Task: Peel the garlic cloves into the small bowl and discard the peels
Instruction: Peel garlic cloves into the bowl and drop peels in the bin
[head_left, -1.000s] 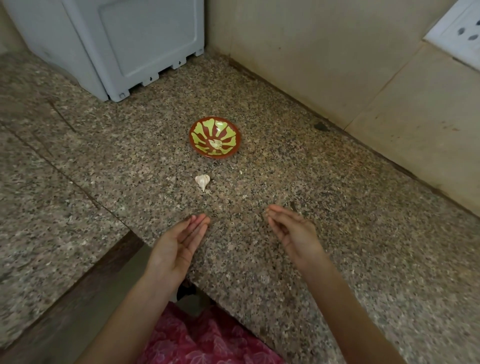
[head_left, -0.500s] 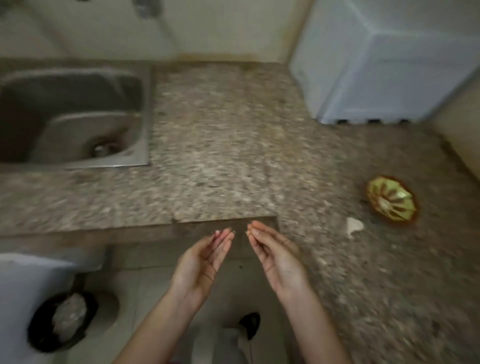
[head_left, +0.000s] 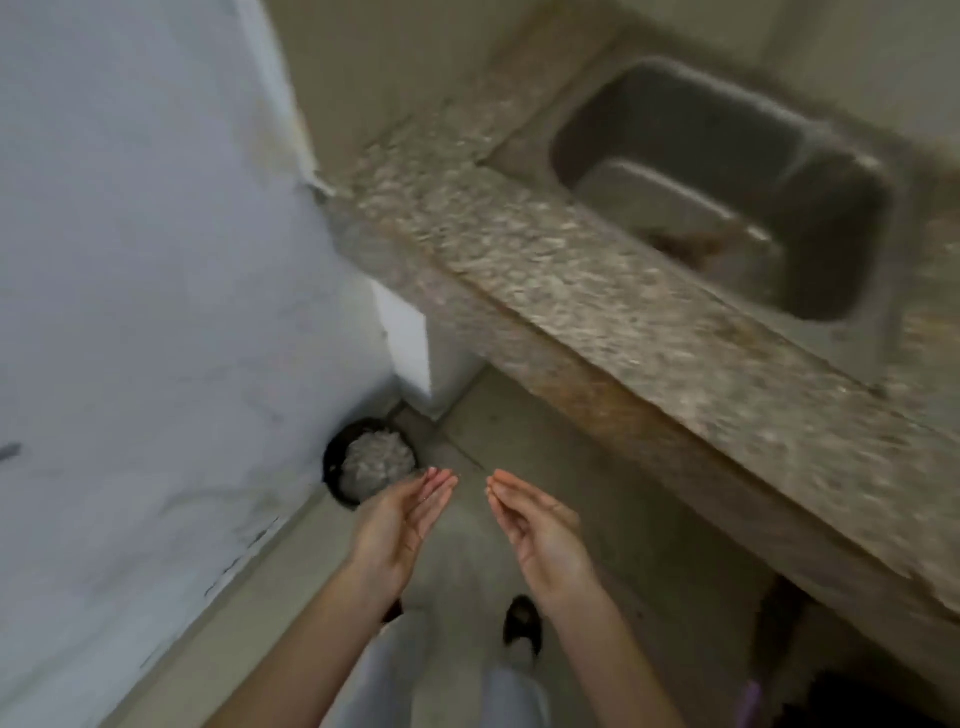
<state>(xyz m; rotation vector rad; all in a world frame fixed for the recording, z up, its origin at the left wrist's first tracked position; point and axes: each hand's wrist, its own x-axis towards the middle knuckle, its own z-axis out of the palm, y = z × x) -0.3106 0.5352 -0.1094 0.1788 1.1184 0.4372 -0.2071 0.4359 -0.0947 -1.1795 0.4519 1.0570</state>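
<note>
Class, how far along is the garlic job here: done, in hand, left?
Done: cannot tell; bowl and garlic are out of view. In hand: left hand and right hand, open and cupped, near the black bin on the floor; no peels visible in them. Left: unclear, perhaps more peeling.

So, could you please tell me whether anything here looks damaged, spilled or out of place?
Nothing looks spilled. The white painted wall seems chipped where the speckled granite counter meets it, though motion blur makes this uncertain.
</note>
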